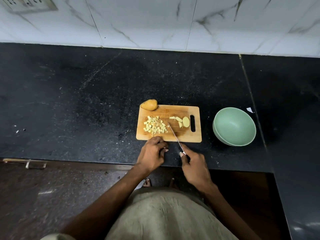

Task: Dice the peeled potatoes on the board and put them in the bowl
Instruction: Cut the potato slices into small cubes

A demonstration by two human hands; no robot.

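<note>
A wooden cutting board (183, 135) lies on the black counter. A heap of diced potato (155, 126) sits on its left half. Several larger potato slices (183, 121) lie near the handle slot on the right. A whole potato (149, 104) rests at the board's far left corner. My right hand (194, 164) grips a knife (174, 135) whose blade slants over the board's near middle, tip just right of the dice. My left hand (153, 153) hovers at the board's near edge with fingers curled, holding nothing. An empty green bowl (234, 126) stands to the right of the board.
The black stone counter (86, 101) reaches a white marble-tiled wall (155, 23) behind. A small white scrap (249, 110) lies just beyond the bowl. The counter's front edge runs just under my hands, with a cabinet handle (35, 164) below left.
</note>
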